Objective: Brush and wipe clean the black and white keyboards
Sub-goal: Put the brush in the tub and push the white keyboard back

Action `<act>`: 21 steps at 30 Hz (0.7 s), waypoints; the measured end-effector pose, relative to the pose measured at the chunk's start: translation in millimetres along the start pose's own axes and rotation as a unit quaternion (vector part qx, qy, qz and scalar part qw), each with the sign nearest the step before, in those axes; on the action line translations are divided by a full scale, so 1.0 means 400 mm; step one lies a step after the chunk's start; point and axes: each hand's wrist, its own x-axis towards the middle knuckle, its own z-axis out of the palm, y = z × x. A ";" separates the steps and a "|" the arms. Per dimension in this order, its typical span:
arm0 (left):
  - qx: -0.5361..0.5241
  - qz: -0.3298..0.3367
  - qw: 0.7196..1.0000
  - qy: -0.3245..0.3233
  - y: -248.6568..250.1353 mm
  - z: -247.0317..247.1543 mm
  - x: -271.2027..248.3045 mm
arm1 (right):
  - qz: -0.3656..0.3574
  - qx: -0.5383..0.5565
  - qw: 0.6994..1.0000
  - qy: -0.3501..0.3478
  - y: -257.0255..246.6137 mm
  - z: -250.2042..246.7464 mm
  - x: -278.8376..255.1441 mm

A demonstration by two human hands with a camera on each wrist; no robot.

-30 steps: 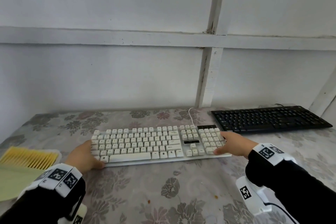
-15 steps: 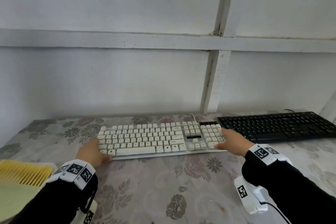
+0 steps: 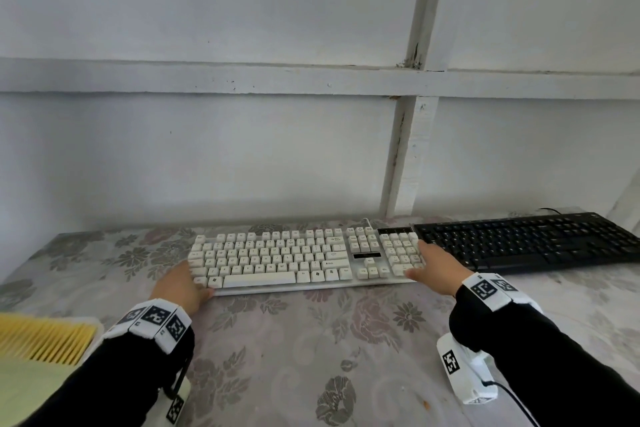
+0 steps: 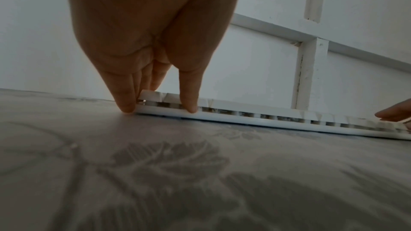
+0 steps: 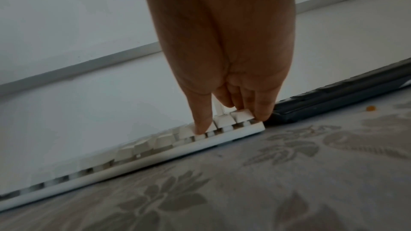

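The white keyboard (image 3: pixel 277 260) lies flat on the flowered table (image 3: pixel 311 357), close to the wall. My left hand (image 3: pixel 183 284) holds its front-left corner; in the left wrist view the hand (image 4: pixel 159 110) has its thumb on the front edge of the white keyboard (image 4: pixel 266 120) and its fingers round the left end. My right hand (image 3: pixel 429 263) holds the right end by the number pad; in the right wrist view the hand (image 5: pixel 231 120) has its thumb on the front keys of the white keyboard (image 5: pixel 155 154). The black keyboard (image 3: pixel 526 239) lies just to the right, its end (image 5: pixel 333 101) almost touching.
A brush with yellow bristles (image 3: pixel 45 340) and a pale green cloth (image 3: pixel 24 392) lie at the table's front left. The white wall stands right behind both keyboards. A small orange crumb (image 5: pixel 371 108) lies on the table near the black keyboard.
Both hands have slid the white keyboard away from me toward the wall and a little to the right, up beside the black keyboard. Their hold on its ends is the same.
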 end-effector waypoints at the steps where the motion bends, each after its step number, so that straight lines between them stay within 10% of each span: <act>1: 0.003 -0.004 1.000 -0.002 0.003 -0.003 -0.007 | -0.002 -0.003 1.000 0.003 0.001 0.002 -0.001; 21: -0.218 0.076 0.969 0.084 -0.070 -0.055 -0.247 | -0.136 0.168 0.976 -0.003 -0.118 0.009 -0.316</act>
